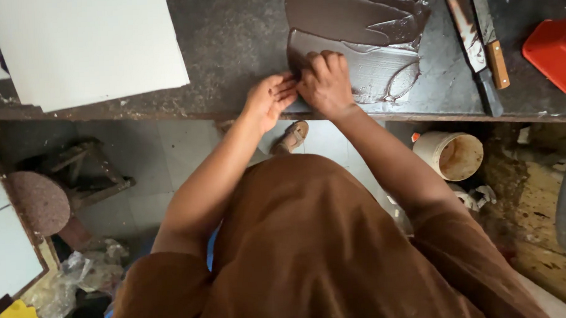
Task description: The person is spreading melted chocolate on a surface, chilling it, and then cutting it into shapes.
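A flat brown sheet [353, 25] of wet, glossy material lies on the dark worktop [235, 48], smeared with paste. My right hand [325, 82] presses down on its near left corner, fingers bent on the sheet. My left hand [269, 100] is beside it at the worktop's front edge, its fingertips pinching the same corner. Both hands touch each other there.
Two knives [479, 39] with smeared blades lie right of the sheet, a red plastic container [555, 52] beyond them. A white board [84, 47] covers the worktop's left. Below, a stained bucket [452, 154], a round stool [38, 202] and crumpled plastic [80, 279] stand on the floor.
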